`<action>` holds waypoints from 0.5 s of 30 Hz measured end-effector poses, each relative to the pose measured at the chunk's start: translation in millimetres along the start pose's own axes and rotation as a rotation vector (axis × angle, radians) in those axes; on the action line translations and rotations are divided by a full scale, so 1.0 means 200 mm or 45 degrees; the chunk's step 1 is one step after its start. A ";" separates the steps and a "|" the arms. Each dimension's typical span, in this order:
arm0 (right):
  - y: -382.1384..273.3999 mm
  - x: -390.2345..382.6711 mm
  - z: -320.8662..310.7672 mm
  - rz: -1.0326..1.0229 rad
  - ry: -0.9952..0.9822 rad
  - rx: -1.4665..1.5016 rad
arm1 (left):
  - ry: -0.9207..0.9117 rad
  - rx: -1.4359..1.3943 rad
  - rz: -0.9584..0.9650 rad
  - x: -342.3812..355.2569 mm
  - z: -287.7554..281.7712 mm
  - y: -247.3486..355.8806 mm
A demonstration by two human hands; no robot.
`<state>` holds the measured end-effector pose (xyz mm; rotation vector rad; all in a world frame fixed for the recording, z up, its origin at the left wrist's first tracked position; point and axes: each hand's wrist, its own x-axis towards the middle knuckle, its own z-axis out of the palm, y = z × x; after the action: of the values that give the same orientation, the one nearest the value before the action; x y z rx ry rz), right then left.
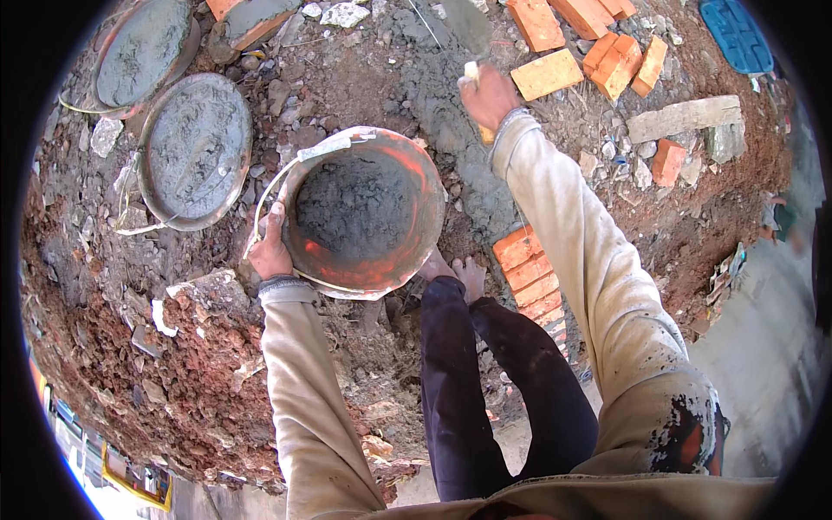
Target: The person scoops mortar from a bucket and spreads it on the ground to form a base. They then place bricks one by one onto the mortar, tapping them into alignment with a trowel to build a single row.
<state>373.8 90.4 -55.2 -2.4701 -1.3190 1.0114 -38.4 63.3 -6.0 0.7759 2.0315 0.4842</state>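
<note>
One bucket [431, 208] is being clasped at its side by the left hand [270, 249], a trowel [469, 28] by the right hand [490, 95].

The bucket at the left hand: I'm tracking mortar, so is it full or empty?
Partly full: the bucket holds grey mortar, and its smeared orange inner wall shows above the mortar.

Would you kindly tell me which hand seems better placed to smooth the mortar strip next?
Probably the right hand: it grips the trowel, whose blade is over the mortar strip. The left hand holds the bucket at its left side, farther from the strip.
</note>
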 end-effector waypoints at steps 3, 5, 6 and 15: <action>0.10 0.12 -0.14 0.101 0.032 0.422 | 0.020 0.144 0.067 -0.03 0.07 0.07; 0.02 0.14 -0.21 0.279 -0.188 0.868 | 0.010 0.063 0.022 -0.01 0.03 0.05; 0.05 0.12 -0.22 0.369 -0.289 0.773 | -0.010 0.010 0.003 -0.02 0.03 0.05; 0.29 -0.81 -0.47 -0.316 -0.162 0.037 | -0.008 0.358 0.045 -0.05 0.01 0.05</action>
<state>411.5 -56.2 69.8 -2.1822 -1.5890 1.1305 -29.6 64.5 4.3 0.9805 2.1095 0.2160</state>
